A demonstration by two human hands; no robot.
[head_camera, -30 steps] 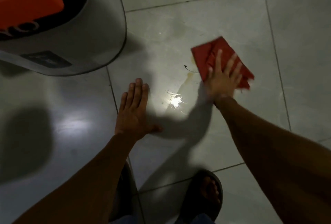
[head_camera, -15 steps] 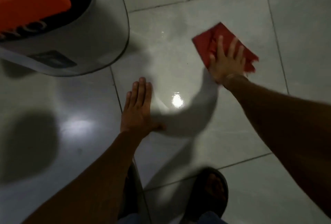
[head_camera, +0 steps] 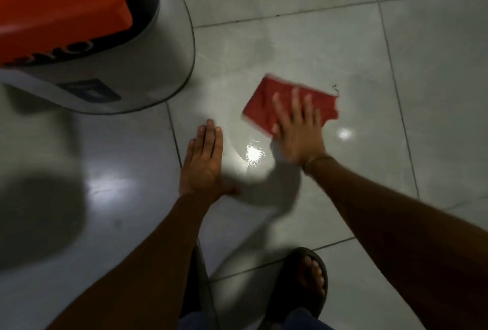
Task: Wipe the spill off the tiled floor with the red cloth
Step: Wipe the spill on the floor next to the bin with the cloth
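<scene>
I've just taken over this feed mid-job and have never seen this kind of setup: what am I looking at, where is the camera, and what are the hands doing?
There is no machine: a person wears a camera on the head, looking down at their own arms. The right hand lies flat, fingers spread, pressing a red cloth onto the tiled floor. The left hand rests flat and empty on the floor. A wet shine shows between the hands. A grey bin-like container with an orange top stands at upper left. A sandalled foot shows below.
</scene>
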